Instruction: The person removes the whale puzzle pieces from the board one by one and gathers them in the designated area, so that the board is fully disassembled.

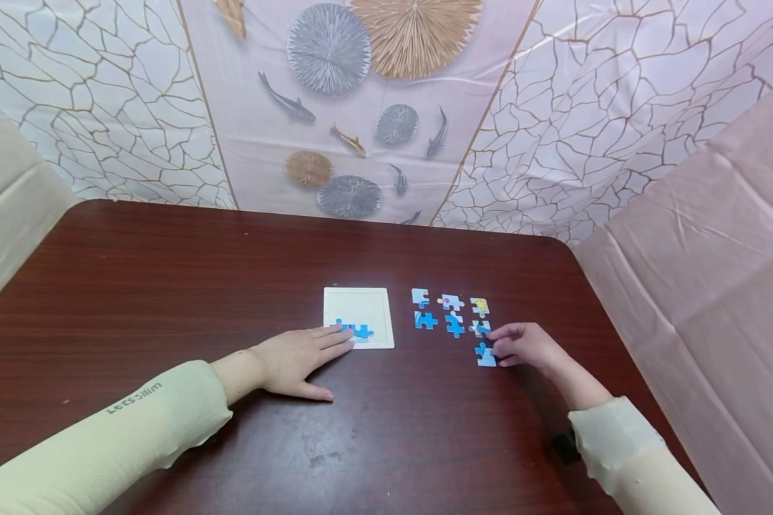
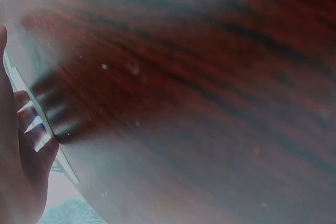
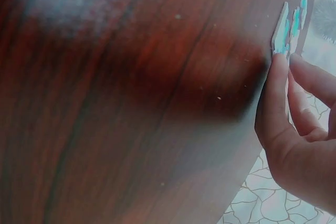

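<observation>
A square white puzzle tray (image 1: 359,295) lies mid-table with joined blue puzzle pieces (image 1: 361,332) at its near edge. My left hand (image 1: 299,357) lies flat, its fingertips over those pieces and partly covering them. In the left wrist view its straight fingers reach over the tray's edge (image 2: 67,166). At the right, my right hand (image 1: 530,348) pinches the edge of a blue-and-white puzzle piece (image 1: 486,355) with curled fingers. The right wrist view shows fingertips at that piece's near end (image 3: 280,32). Just beyond it lies another piece (image 1: 481,328), close to the index finger.
Further loose pieces lie in rows between tray and right hand: a pale corner piece (image 1: 419,295), a blue one (image 1: 425,320), a pink-and-white one (image 1: 451,302), another blue one (image 1: 454,325) and a yellow-flowered one (image 1: 479,306). A patterned curtain (image 1: 361,164) hangs behind the brown table (image 1: 167,286).
</observation>
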A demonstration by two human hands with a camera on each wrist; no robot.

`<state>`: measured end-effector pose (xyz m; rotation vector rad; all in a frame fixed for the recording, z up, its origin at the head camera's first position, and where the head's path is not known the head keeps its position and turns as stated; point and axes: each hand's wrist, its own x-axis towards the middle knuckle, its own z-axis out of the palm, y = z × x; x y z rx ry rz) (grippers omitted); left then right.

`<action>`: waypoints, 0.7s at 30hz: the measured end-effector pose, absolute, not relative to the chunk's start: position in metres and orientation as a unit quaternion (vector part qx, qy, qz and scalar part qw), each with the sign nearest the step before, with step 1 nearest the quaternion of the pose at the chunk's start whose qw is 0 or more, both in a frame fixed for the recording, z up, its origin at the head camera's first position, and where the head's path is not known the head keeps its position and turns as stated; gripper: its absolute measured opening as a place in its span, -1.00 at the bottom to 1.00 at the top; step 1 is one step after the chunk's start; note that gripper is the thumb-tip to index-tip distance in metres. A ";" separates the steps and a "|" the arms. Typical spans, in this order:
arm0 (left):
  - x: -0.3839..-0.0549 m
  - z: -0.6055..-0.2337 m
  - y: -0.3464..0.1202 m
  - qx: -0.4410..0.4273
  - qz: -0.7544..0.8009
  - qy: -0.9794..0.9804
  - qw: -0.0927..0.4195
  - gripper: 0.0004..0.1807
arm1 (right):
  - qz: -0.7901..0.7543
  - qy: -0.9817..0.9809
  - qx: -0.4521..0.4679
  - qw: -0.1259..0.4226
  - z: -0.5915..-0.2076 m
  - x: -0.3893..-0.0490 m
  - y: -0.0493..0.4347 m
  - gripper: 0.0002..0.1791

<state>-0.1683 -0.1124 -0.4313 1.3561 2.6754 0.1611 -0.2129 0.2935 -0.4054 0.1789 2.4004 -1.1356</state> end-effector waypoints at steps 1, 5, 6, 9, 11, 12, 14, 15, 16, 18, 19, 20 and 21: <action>-0.168 -0.431 -0.112 0.451 0.054 0.888 0.068 -0.11 | -0.417 0.876 0.065 0.235 -0.405 -0.213 0.293 -0.59; -0.168 -0.431 -0.112 0.454 0.053 0.887 0.064 -0.12 | -0.426 0.873 0.066 0.228 -0.401 -0.215 0.289 -0.58; -0.169 -0.432 -0.112 0.455 0.053 0.887 0.063 -0.12 | -0.424 0.874 0.064 0.228 -0.400 -0.215 0.288 -0.58; -0.169 -0.432 -0.112 0.459 0.053 0.885 0.059 -0.12 | -0.427 0.872 0.062 0.231 -0.398 -0.219 0.282 -0.56; -0.169 -0.432 -0.112 0.461 0.056 0.884 0.055 -0.12 | -0.430 0.870 0.057 0.233 -0.396 -0.221 0.276 -0.55; -0.169 -0.432 -0.112 0.461 0.058 0.884 0.054 -0.12 | -0.431 0.869 0.056 0.234 -0.396 -0.223 0.273 -0.55; -0.168 -0.432 -0.113 0.461 0.061 0.884 0.051 -0.12 | -0.438 0.865 0.052 0.238 -0.395 -0.226 0.266 -0.55; -0.168 -0.432 -0.113 0.460 0.062 0.884 0.049 -0.12 | -0.440 0.864 0.046 0.240 -0.395 -0.227 0.262 -0.55; -0.168 -0.433 -0.113 0.458 0.064 0.885 0.048 -0.12 | -0.444 0.862 0.041 0.243 -0.395 -0.229 0.258 -0.55; -0.167 -0.433 -0.114 0.455 0.067 0.887 0.047 -0.12 | -0.452 0.856 0.033 0.249 -0.395 -0.231 0.248 -0.56; -0.167 -0.434 -0.113 0.454 0.069 0.887 0.047 -0.12 | -0.459 0.851 0.025 0.254 -0.395 -0.233 0.243 -0.56; -0.167 -0.434 -0.113 0.453 0.070 0.887 0.046 -0.12 | -0.465 0.846 0.018 0.259 -0.395 -0.234 0.238 -0.56; -0.167 -0.434 -0.113 0.453 0.072 0.887 0.045 -0.12 | -0.472 0.841 0.013 0.263 -0.396 -0.235 0.232 -0.56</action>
